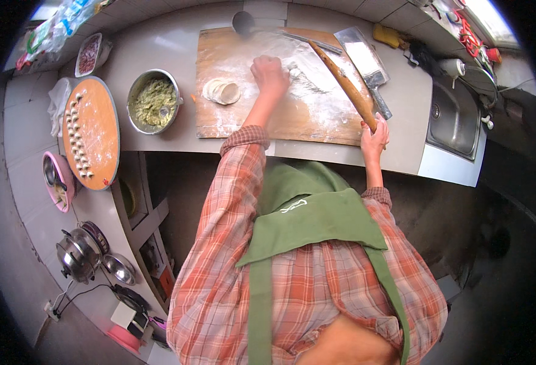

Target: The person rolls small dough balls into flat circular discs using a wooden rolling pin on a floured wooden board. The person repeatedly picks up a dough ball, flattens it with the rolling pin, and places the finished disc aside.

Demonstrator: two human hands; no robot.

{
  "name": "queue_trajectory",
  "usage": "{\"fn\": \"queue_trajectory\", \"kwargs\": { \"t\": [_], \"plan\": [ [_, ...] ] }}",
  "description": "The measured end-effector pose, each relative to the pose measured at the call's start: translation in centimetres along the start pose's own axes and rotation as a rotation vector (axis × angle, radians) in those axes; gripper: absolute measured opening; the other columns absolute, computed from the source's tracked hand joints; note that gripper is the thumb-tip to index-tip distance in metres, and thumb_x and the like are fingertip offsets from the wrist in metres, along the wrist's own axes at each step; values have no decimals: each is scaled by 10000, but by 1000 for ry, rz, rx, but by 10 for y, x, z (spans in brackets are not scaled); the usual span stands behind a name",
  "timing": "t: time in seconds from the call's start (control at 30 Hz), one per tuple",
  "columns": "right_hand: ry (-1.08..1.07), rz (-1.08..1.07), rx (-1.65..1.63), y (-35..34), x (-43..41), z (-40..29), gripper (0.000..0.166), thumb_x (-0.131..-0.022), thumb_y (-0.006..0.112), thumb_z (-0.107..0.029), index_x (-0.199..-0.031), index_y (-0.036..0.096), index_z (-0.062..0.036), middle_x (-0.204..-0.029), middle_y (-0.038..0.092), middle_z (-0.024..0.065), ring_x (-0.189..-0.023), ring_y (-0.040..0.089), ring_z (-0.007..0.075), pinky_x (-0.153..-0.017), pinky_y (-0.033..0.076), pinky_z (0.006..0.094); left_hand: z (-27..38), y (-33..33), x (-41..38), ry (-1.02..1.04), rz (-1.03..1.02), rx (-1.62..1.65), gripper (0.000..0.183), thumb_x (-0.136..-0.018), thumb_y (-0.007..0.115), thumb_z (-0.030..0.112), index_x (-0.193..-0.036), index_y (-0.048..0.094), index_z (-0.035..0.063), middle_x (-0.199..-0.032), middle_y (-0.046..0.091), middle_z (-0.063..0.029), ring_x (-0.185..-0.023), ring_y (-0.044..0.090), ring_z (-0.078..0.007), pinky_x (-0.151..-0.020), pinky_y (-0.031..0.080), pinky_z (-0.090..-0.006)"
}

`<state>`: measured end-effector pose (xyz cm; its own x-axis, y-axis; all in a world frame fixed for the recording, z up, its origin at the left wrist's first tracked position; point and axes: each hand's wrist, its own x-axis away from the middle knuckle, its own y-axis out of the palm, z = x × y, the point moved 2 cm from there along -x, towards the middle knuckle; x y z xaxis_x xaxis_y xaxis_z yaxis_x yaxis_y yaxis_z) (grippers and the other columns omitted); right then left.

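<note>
My right hand grips the near end of a wooden rolling pin, which slants up and left over the right part of a floured wooden board. Above the middle of that board is my left hand, its fingers curled and pointing down. Whether anything is inside it is hidden. To its left lies an overlapping stack of round dough wrappers. Flour spreads thickly to the right of the left hand. A wide metal dough scraper or cleaver rests at the board's right edge, its handle close to my right hand.
A steel bowl of greenish filling stands left of the board. Beyond it, an oval board carries a row of dumplings. A ladle lies at the back edge. A sink is at right, pots at lower left.
</note>
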<state>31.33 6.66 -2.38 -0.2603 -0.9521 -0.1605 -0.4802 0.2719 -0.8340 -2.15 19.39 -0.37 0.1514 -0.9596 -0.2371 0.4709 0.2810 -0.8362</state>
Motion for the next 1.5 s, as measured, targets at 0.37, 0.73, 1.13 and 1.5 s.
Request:
{"fn": "queue_trajectory", "kwargs": {
  "t": [0.37,0.73,1.13,1.5],
  "plan": [
    [24,15,11,-7,9,-9,364,-854,766,-188,-1145,610,-34,-1388,610,126,-1326,522,340,-1115,346,498,-13,-9,22,204,-55,-54,174,-742,784,143,-902,738,92,-868,670,-134,-895,636,-336,-819,517,-407],
    [-32,-16,-81,5,7,-11,389,-852,758,-175,-1179,599,-37,-1376,600,129,-1339,505,337,-1124,308,507,-19,-32,81,-428,-463,224,345,-756,798,276,-1006,730,48,-1009,741,-197,-983,704,-389,-845,553,-459],
    [-8,-57,-43,13,11,-10,485,-867,770,-218,-1283,595,-42,-1350,607,146,-1319,518,339,-1116,314,494,-17,-49,113,-286,-289,134,315,-780,779,182,-998,594,50,-1056,594,-183,-1016,590,-408,-812,514,-533],
    [-1,-5,-9,7,13,-7,480,-852,785,-222,-1257,602,-42,-1336,617,141,-1313,523,341,-1119,315,512,-8,-22,83,-42,-63,-6,716,-877,720,243,-1463,401,-15,-1514,388,-261,-1441,312,-442,-1170,269,-562]
  ]
}}
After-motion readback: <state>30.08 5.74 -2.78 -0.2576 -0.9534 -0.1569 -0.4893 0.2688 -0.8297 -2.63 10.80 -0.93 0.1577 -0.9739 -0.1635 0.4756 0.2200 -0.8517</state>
